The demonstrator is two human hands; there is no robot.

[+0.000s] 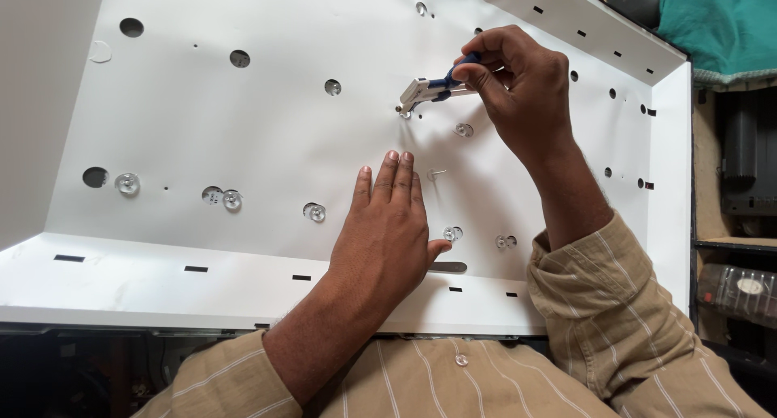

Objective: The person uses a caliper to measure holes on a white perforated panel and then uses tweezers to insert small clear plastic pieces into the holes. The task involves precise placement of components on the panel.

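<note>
A large white reflector sheet point(243, 135) with round holes lies in a shallow white panel tray. My left hand point(388, 224) rests flat on the sheet, fingers together, palm down. My right hand point(518, 82) grips a small blue-and-white hand tool point(425, 90) whose tip touches the sheet at a small hole point(403, 110). Clear dome lenses point(127, 183) sit along a lower row, and one lens point(464, 130) lies just under the tool. A loose white pin point(437, 173) lies right of my left fingertips.
The tray's raised white rim point(672, 143) runs along the right side and the near edge point(202, 272), with small black slots. A teal cloth point(720, 21) lies at the top right. Dark shelving with a clear container point(740, 292) stands to the right.
</note>
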